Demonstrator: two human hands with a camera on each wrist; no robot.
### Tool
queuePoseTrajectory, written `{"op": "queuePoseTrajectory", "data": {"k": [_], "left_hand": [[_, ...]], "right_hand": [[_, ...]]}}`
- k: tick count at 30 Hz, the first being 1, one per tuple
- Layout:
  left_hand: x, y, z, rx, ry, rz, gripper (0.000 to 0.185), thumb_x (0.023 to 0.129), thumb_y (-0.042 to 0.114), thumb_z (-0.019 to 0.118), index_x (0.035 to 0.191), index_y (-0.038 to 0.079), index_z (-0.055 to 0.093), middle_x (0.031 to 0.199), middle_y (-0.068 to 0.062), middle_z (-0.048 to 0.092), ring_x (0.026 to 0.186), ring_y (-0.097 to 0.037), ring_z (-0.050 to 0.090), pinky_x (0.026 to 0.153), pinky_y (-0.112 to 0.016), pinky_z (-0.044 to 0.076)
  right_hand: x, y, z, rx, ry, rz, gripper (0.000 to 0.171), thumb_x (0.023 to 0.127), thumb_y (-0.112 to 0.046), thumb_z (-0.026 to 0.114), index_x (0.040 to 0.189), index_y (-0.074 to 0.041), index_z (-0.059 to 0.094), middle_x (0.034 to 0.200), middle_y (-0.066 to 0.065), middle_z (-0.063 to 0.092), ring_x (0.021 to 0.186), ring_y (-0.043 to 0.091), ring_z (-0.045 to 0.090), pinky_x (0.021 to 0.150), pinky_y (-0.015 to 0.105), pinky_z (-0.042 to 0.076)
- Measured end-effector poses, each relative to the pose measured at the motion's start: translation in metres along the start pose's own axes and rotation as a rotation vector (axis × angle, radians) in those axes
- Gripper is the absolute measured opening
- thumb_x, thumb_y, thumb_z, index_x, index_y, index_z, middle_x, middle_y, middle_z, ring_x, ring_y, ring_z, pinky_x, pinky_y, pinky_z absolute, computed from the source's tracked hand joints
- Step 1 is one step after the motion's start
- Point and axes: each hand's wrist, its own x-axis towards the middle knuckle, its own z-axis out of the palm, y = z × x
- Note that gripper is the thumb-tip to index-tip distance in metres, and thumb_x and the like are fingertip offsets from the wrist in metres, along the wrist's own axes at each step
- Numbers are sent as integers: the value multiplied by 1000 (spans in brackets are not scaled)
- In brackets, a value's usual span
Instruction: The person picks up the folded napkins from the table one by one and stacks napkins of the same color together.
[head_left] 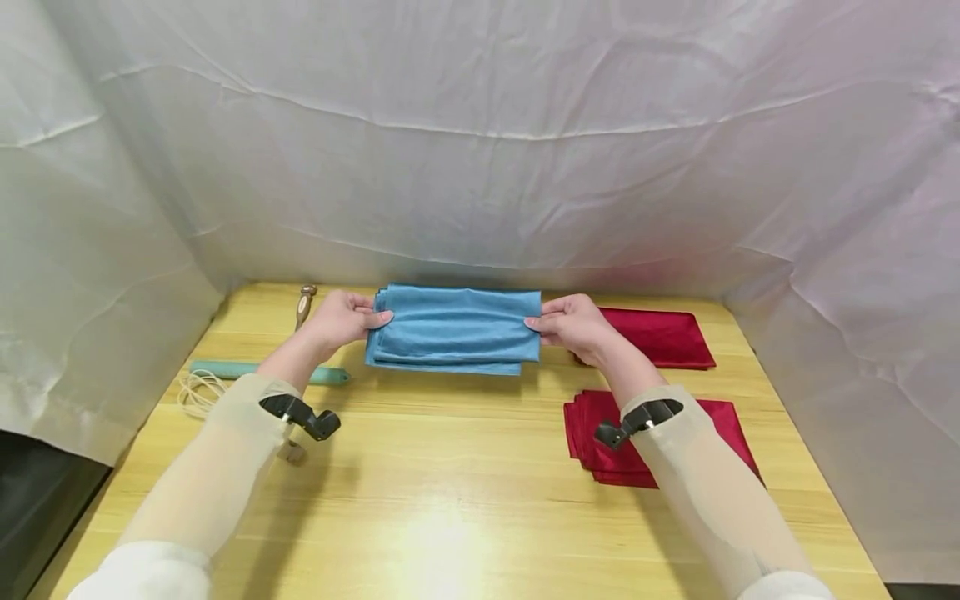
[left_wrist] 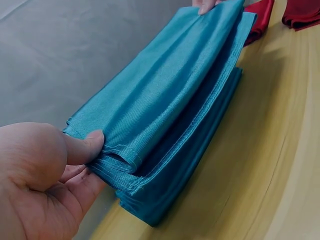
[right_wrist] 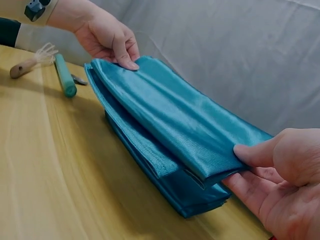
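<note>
Toward the table's far edge, left hand (head_left: 341,319) pinches the left end of the folded blue woven cloth stack (head_left: 454,329), thumb on top; right hand (head_left: 576,325) pinches its right end likewise. Two folded red cloths (head_left: 660,336) lie rightward on the yellow wooden table (head_left: 450,483).

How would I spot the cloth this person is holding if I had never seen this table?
Look to the far edge of the wooden table, near the white backdrop. There the left hand and right hand each pinch one end of the folded blue cloth. It is the only blue cloth; the folded cloths beside it are red.
</note>
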Motion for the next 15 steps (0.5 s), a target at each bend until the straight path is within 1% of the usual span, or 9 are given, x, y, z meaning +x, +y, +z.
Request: {"op": "queuePoseTrajectory", "data": {"k": [3,9,11,15], "left_hand": [[8,-3,1,18,10,-4,67,104,17,71,153,-16,40,154,-33,47,140,-40,51,109,-47,50],[20,-5,0,37,28,-3,63,105,15,70,151,-17,42,156,-33,43,139,-43,52,109,-49,50],[23,-5,1,34,36,-2,63,105,15,70,152,-16,42,157,-32,42,139,-43,51,110,-50,49],[27,-7,3,43,48,-11,64,106,17,69,153,-15,41,160,-31,40,143,-43,47,114,-50,45]], "right_hand": [[4,1,0,-19,2,-1,31,98,-9,78,122,10,70,95,11,77,82,20,76,87,36,62],[13,1,1,-62,12,9,34,98,-11,78,124,9,69,101,13,74,87,22,74,101,47,56],[17,1,2,-64,23,11,35,98,-11,78,125,9,68,104,14,73,88,21,73,103,48,55],[25,3,5,-58,43,8,38,98,-10,78,128,11,67,111,16,71,87,20,73,102,48,55]]}}
